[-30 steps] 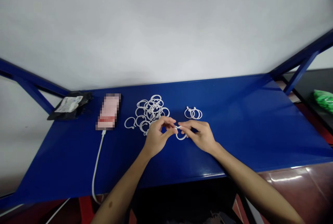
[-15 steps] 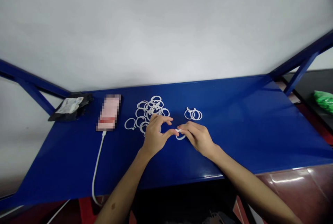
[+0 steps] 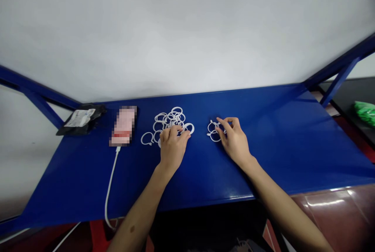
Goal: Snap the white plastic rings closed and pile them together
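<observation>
The rings (image 3: 177,108) are looking thin, smooth and white, several carrying a small tab on the hoop. Most are lying in a tangled pile left of the table's (image 3: 278,134) middle, overlapping too closely to count. A looser ring (image 3: 141,138) is sitting on the pile's side toward the left edge, its tab facing the near edge.

The left hand (image 3: 171,148) is curling over the pile's near side, fingertips meeting a thicker-looking ring (image 3: 192,129) at the end toward the right edge; whether they are pinching it, I cannot tell. The right hand (image 3: 236,142) is spreading thumb and forefinger over a smaller group (image 3: 215,141) of overlapping rings near the middle, its tabs pointing toward the far and left edges. A bag (image 3: 84,125) is occupying the far left corner.
</observation>
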{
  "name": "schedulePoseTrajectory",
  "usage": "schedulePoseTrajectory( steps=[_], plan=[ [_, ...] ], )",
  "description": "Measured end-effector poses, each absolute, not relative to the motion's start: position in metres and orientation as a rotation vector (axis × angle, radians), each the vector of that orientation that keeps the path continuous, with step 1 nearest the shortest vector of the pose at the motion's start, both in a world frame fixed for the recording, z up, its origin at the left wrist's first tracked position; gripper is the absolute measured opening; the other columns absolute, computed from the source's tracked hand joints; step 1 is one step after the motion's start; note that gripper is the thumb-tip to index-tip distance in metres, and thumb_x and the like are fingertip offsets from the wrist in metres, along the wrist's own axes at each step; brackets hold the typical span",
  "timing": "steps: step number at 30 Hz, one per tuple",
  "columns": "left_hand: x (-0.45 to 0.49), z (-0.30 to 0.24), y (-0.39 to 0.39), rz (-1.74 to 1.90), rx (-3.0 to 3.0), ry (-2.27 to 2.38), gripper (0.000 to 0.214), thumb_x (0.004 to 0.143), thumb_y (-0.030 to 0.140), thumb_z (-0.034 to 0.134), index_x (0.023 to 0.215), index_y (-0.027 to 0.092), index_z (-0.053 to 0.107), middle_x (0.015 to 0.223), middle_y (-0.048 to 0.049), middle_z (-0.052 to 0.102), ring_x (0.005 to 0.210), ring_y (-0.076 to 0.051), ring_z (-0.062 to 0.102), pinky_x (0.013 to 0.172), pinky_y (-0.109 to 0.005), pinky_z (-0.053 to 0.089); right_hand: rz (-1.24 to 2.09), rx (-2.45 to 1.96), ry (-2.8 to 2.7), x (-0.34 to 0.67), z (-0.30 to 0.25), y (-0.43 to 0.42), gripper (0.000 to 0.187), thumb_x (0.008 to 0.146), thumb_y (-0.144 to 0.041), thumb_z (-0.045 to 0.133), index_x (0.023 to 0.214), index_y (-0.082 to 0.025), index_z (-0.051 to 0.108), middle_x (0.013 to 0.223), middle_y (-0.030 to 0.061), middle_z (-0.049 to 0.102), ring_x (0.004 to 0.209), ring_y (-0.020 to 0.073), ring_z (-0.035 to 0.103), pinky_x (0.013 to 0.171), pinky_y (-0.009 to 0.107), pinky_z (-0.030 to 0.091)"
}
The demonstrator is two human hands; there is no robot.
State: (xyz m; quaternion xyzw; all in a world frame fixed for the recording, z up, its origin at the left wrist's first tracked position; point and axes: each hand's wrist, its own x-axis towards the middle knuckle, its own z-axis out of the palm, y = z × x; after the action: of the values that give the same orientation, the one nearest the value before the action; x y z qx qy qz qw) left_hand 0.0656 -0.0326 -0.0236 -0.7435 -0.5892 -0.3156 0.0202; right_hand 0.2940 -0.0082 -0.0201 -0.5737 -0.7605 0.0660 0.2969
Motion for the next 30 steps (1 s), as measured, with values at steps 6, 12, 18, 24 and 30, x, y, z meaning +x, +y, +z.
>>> schedulePoseTrajectory(
  steps=[6,12,18,24,30],
  plan=[
    [0.071,-0.017,-0.037,-1.156,-2.375,-1.767,0.012,0.093,0.023,0.063,0.098,0.026,0.074,0.095,-0.0062,0.063,0.092,-0.024,0.05,0.083,-0.038,0.044,0.385,-1.223,-2.133,0.281,-0.014,-0.02,0.035,0.099,-0.034,0.053,0.133,-0.024,0.057,0.117,0.0117,0.059,0.102,0.0238,0.064,0.081,0.039,0.06],
    [0.07,-0.009,-0.036,-1.5,-2.435,-2.027,0.014,0.097,0.028,0.057,0.096,0.022,0.07,0.094,-0.0033,0.07,0.094,-0.02,0.06,0.086,-0.035,0.049,0.549,-1.077,-2.151,0.27,-0.018,-0.028,0.041,0.1,-0.03,0.053,0.14,-0.026,0.047,0.123,0.0109,0.059,0.098,0.021,0.065,0.079,0.038,0.061],
    [0.065,-0.007,-0.035,-1.825,-2.325,-2.449,0.019,0.096,0.036,0.058,0.099,0.022,0.069,0.085,-0.0017,0.074,0.082,-0.016,0.066,0.077,-0.029,0.05,0.608,-1.015,-2.097,0.27,-0.019,-0.029,0.042,0.099,-0.027,0.056,0.139,-0.027,0.046,0.12,0.009,0.06,0.085,0.0158,0.064,0.074,0.035,0.06],
    [0.065,-0.004,-0.035,-2.27,-2.339,-2.622,0.022,0.089,0.037,0.067,0.102,0.02,0.066,0.074,-0.0007,0.072,0.071,-0.014,0.067,0.067,-0.025,0.049,0.39,-0.95,-2.146,0.269,-0.014,-0.031,0.033,0.096,-0.027,0.061,0.128,-0.024,0.055,0.127,0.0119,0.055,0.088,0.0168,0.064,0.074,0.035,0.06],
    [0.067,-0.007,-0.036,-2.374,-2.479,-2.661,0.017,0.089,0.034,0.065,0.099,0.021,0.069,0.068,0.001,0.069,0.065,-0.011,0.063,0.065,-0.022,0.049,0.385,-0.813,-2.182,0.27,-0.011,-0.032,0.012,0.097,-0.026,0.06,0.107,-0.022,0.064,0.116,0.0093,0.063,0.086,0.0162,0.066,0.074,0.034,0.059]
  ],
)
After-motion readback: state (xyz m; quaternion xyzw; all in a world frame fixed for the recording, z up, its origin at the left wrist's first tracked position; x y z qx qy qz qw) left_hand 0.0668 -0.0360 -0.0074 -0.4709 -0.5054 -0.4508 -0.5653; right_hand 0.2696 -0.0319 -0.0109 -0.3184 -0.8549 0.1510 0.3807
